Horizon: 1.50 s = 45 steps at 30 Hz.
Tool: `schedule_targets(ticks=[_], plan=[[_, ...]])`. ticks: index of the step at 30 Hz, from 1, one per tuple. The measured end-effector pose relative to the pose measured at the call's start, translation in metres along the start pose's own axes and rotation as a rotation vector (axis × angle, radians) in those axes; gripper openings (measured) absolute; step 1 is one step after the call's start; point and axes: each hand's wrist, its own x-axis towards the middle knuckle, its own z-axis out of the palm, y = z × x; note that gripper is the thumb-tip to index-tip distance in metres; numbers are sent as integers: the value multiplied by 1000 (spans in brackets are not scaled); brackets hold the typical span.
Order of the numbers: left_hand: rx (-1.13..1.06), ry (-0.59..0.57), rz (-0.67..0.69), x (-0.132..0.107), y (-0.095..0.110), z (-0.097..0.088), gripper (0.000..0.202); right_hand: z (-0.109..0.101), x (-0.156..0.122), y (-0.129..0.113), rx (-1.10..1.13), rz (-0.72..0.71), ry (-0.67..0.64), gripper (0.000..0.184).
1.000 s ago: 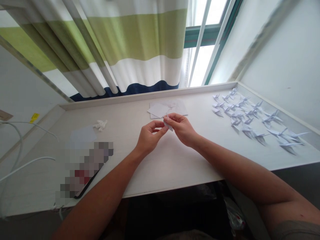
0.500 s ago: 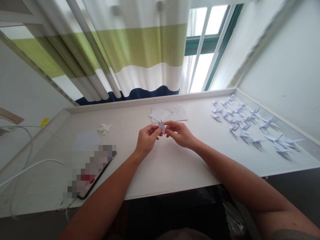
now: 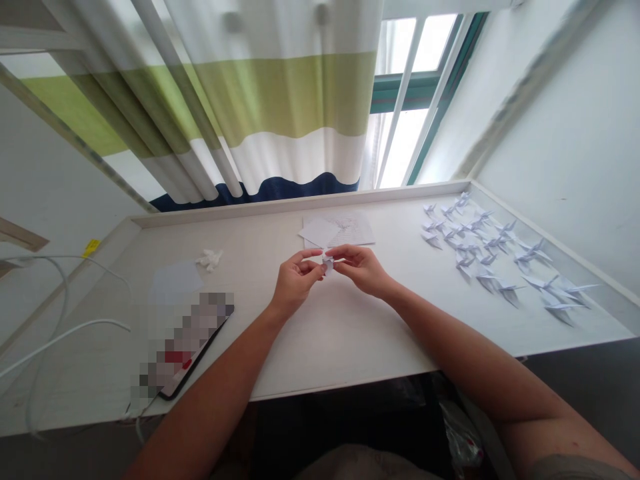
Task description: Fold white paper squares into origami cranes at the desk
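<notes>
Over the middle of the white desk (image 3: 350,333), my left hand (image 3: 295,280) and my right hand (image 3: 363,268) meet with fingers pinched on a small folded piece of white paper (image 3: 328,264). Both hands hold it just above the desk top. A short way behind them lies a small stack of white paper squares (image 3: 337,230). Several finished paper cranes (image 3: 493,250) lie in rows at the right of the desk.
A phone-like flat device (image 3: 183,347) lies at the front left with a sheet of paper (image 3: 175,280) behind it. A crumpled paper scrap (image 3: 210,258) sits further back. White cables (image 3: 50,333) loop at the left edge. A striped curtain (image 3: 240,113) and a window (image 3: 415,93) stand behind the desk.
The folded paper has turned between my fingers, from pointing down-right to held lower and flatter. The camera view has tipped slightly downward; my hands stay in the same spot.
</notes>
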Motion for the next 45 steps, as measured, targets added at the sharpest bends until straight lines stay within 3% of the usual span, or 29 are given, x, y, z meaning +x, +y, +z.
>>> schedule_targets(ticks=[9, 13, 16, 20, 27, 31, 34, 37, 45], plan=[[-60, -19, -31, -1, 4, 2, 45, 1, 0, 5, -43, -63, 51, 35], [-72, -27, -58, 3, 6, 7, 47, -4, -6, -9, -283, -101, 67, 20], [-37, -132, -96, 7, 10, 24, 40, -22, -26, -28, -476, -134, 89, 13], [1, -371, -97, 14, 8, 77, 35, -61, -77, -47, -608, -136, 260, 9], [138, -659, -73, 19, -19, 213, 19, -135, -179, -40, -735, 44, 703, 15], [254, -710, -29, 16, -29, 254, 12, -159, -209, -30, -719, 145, 887, 19], [287, -689, -21, 16, -34, 259, 10, -170, -213, -27, -734, 207, 982, 18], [260, -680, -52, 18, -37, 253, 7, -174, -211, -25, -755, 252, 1015, 18], [195, -639, -121, 19, -35, 210, 9, -163, -210, -24, -768, 201, 1106, 36]])
